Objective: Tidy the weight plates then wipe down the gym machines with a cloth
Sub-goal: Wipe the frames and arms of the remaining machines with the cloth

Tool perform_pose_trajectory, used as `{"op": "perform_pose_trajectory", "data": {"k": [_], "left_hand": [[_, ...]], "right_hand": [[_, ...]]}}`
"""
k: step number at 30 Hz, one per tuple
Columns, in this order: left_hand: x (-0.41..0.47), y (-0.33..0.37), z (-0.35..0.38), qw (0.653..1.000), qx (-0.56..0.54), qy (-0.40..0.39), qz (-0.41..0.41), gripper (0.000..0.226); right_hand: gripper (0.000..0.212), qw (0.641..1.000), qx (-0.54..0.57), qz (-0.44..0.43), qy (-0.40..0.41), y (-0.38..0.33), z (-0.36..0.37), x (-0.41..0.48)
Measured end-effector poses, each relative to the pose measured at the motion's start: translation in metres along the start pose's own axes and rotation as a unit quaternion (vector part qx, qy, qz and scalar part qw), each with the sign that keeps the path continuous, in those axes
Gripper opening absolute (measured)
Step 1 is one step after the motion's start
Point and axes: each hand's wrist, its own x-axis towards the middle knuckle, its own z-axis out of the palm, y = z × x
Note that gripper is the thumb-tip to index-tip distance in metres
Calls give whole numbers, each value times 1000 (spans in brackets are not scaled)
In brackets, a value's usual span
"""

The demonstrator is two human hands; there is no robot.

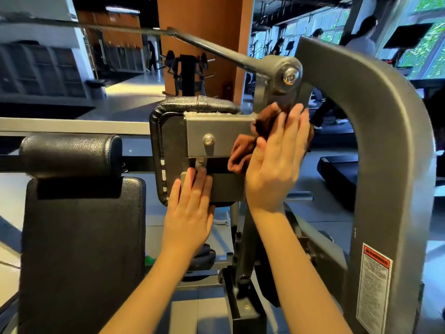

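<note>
- Fingers of the right hand [274, 165] lie straight and flat. They press a crumpled brown terry cloth [243, 153] against the grey metal arm just below the round pivot joint [286, 75]; they curl round nothing.
- The left hand [190, 213] is flat too, fingers relaxed, resting on the lower grey steel plate [224, 186] behind the black leather pad [199, 103].
- The wiping step looks to be in hand. The next move probably calls for sliding the cloth left across the square grey bracket [226, 131], round its silver bolt [208, 140].
- The bracket's lower edge and the slot beneath could snag folds.
- The curved grey frame [385, 141] hems the right; open room lies leftward, above the black padded backrest [81, 237].
</note>
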Motion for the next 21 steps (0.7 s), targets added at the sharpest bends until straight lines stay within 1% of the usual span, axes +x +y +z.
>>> {"op": "perform_pose_trajectory", "data": {"k": [2,4,8,10,13,16,18,21], "left_hand": [[-1,0,-1,1000,-4,-4,0,69],[-1,0,-1,1000,-7,-2,-1,68],[1,0,-2,1000,-25,8,-2,66],[1,1,-2,1000,-26,7,-5,65],[1,1,-4,1000,-20,1,-4,66],[1,0,-7,1000,-10,-6,0,68],[1,0,-8,1000,-7,-8,2,68],[1,1,-8,1000,4,-12,1,67]], "right_hand": [[40,999,-3,-5,-40,5,-10,-28],[38,998,-3,-8,-55,7,-12,-33],[39,1000,23,-1,0,3,0,9],[41,999,34,-2,2,3,2,12],[44,998,31,-15,-48,11,-8,-26],[42,995,6,-21,-95,19,-19,-61],[40,996,14,-19,-81,19,-17,-52],[37,999,41,-14,-33,16,-9,-24]]}}
